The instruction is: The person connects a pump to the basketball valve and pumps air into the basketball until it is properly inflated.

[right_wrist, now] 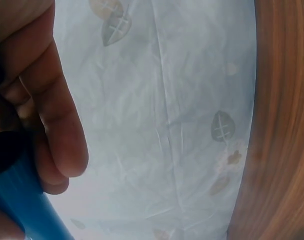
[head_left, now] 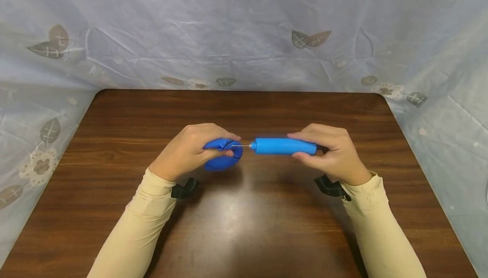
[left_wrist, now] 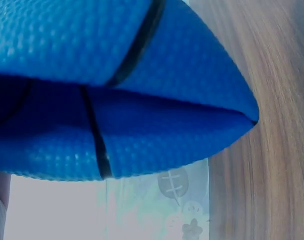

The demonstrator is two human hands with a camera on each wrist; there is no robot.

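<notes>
Hands (head_left: 192,146) above table (head_left: 251,227), patterned sheet (head_left: 244,32) beyond

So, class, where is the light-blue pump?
In the head view, the light-blue pump is just right of centre, in the right hand, its needle toward the blue ball.

Head view looking forward and down, left wrist close on ball (left_wrist: 192,65), right facing cloth (right_wrist: 141,110), tabletop (head_left: 244,115) shared

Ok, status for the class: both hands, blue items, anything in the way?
Left hand grips caved-in, pebbled blue ball with black lines. Right hand holds light-blue cylindrical pump. Thin metal needle points at ball, insertion unclear. Nothing visibly blocking.
</notes>
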